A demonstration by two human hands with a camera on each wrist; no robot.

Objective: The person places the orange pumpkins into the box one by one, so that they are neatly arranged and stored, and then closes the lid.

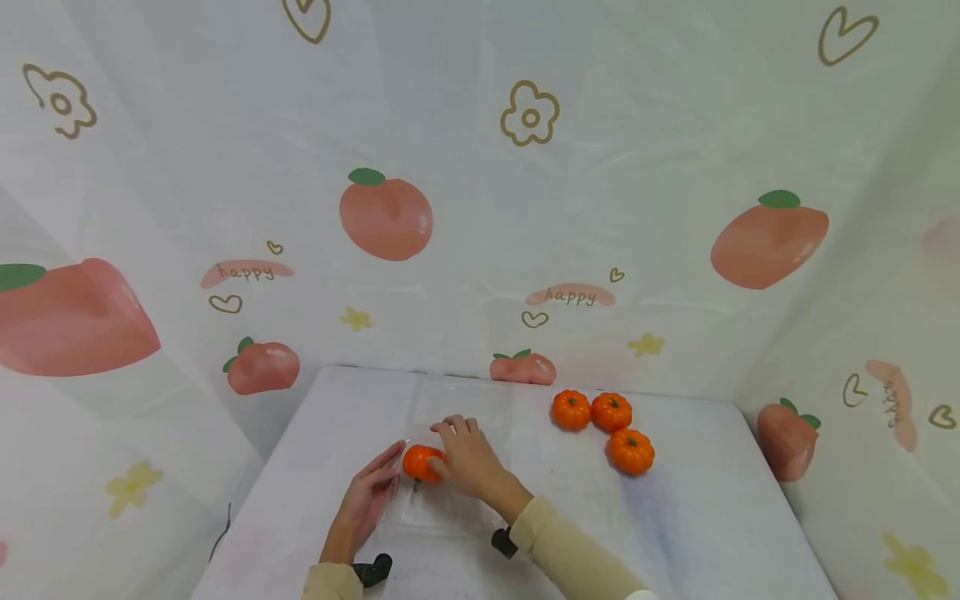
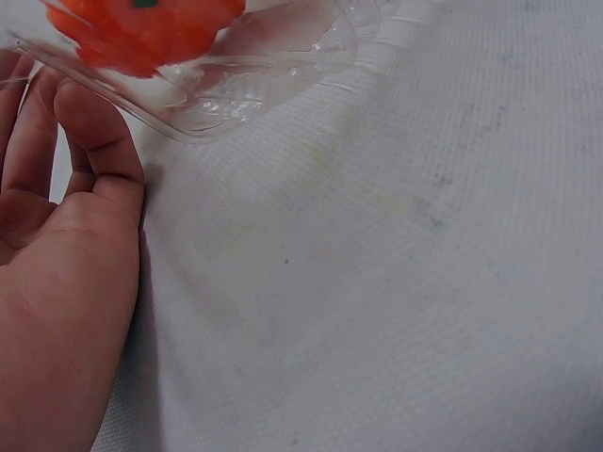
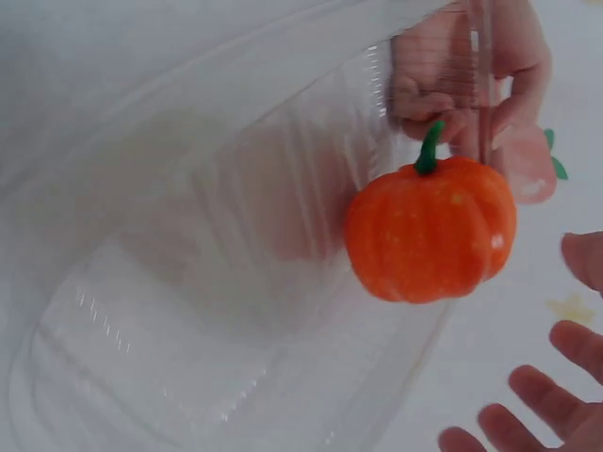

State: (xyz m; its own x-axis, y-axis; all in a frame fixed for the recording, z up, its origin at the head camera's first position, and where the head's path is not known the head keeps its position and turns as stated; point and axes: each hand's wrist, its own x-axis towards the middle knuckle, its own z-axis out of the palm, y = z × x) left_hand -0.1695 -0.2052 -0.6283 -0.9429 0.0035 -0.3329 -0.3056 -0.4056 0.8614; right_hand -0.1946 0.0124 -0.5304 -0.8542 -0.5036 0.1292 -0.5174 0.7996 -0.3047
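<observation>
A small orange pumpkin [image 3: 431,231] with a green stem is at the left side of a clear plastic container [image 3: 170,311]. My left hand [image 1: 367,498] holds the container's left edge; its curled fingers [image 2: 99,127] show beside the rim in the left wrist view. Over the container is my right hand [image 1: 468,457], close to the pumpkin [image 1: 422,463]. In the right wrist view its fingers [image 3: 542,405] are spread, with a gap between them and the pumpkin.
Three more orange pumpkins [image 1: 611,412] stand in a group at the back right of the white table [image 1: 705,500]. The container's clear lid part [image 1: 461,406] lies toward the back. A fabric backdrop [image 1: 637,167] with printed fruit surrounds the table.
</observation>
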